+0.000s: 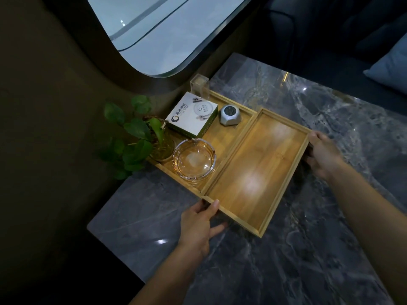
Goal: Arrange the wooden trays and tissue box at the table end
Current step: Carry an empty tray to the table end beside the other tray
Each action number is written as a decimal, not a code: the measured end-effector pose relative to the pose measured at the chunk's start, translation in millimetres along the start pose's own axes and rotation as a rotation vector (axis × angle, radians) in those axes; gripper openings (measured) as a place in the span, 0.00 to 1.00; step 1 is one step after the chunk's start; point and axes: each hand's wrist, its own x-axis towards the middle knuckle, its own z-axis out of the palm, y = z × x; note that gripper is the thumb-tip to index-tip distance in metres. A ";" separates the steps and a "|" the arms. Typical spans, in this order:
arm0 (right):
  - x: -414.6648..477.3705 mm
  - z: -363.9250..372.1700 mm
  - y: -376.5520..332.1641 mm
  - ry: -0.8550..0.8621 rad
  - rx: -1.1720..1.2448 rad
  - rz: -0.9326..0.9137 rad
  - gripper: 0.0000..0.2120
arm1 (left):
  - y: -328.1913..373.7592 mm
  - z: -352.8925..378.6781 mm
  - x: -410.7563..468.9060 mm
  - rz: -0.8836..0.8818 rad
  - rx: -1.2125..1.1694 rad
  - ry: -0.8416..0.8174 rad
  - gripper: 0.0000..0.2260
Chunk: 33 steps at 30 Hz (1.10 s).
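Note:
Two wooden trays lie side by side on the dark marble table (308, 249). The near tray (257, 172) holds nothing. My left hand (198, 225) grips its near left corner, thumb on the rim. My right hand (322, 154) holds its far right end. The far tray (222, 135) touches the near one along its long side. A white and green tissue box (192, 115) stands in the far tray, tilted against its back rim.
In the far tray are a glass ashtray (193, 159), a small grey faceted device (230, 115) and a plant in a glass vase (141, 137). A clear square holder (199, 84) stands at the back corner. A curved window (163, 29) and dark seats surround the table.

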 end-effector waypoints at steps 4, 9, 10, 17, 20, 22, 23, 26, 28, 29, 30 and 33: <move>0.2 0.6 0.1 0.027 0.008 0.004 0.11 | 0.3 2.9 -0.7 -0.020 -0.013 0.012 0.08; -1.4 1.1 -0.9 0.022 -0.001 0.001 0.11 | 1.3 3.9 -2.9 -0.032 0.006 0.038 0.10; -1.0 0.8 -1.0 0.021 0.000 0.004 0.11 | 2.0 3.1 -3.1 -0.020 0.031 0.038 0.11; 1.6 -9.8 -3.7 -0.010 -0.180 -0.041 0.15 | 37.1 -14.3 -13.2 0.230 1.195 0.077 0.19; -5.1 -22.0 -11.1 0.029 -0.433 -0.189 0.20 | 62.0 -9.8 -23.6 0.462 1.352 0.282 0.17; -12.2 -35.6 -16.5 0.037 -0.531 -0.243 0.23 | 73.1 9.7 -29.8 0.616 1.279 0.303 0.16; -16.6 -43.8 -20.0 0.028 -0.576 -0.261 0.25 | 75.6 24.5 -31.0 0.679 1.258 0.261 0.15; -30.9 -71.7 -30.6 0.009 -0.646 -0.296 0.25 | 73.3 80.5 -29.3 0.840 1.330 0.086 0.19; -40.9 -93.5 -39.4 0.026 -0.659 -0.326 0.23 | 67.8 123.9 -26.4 0.932 1.371 -0.020 0.20; -46.9 -105.7 -44.5 0.036 -0.664 -0.344 0.23 | 64.5 146.3 -25.7 0.962 1.369 -0.076 0.19; -53.1 -118.7 -49.6 0.050 -0.671 -0.363 0.22 | 60.5 168.5 -25.6 0.995 1.357 -0.127 0.19; -70.3 -160.6 -63.9 0.170 -0.724 -0.465 0.19 | 45.0 231.2 -26.1 1.102 1.314 -0.237 0.15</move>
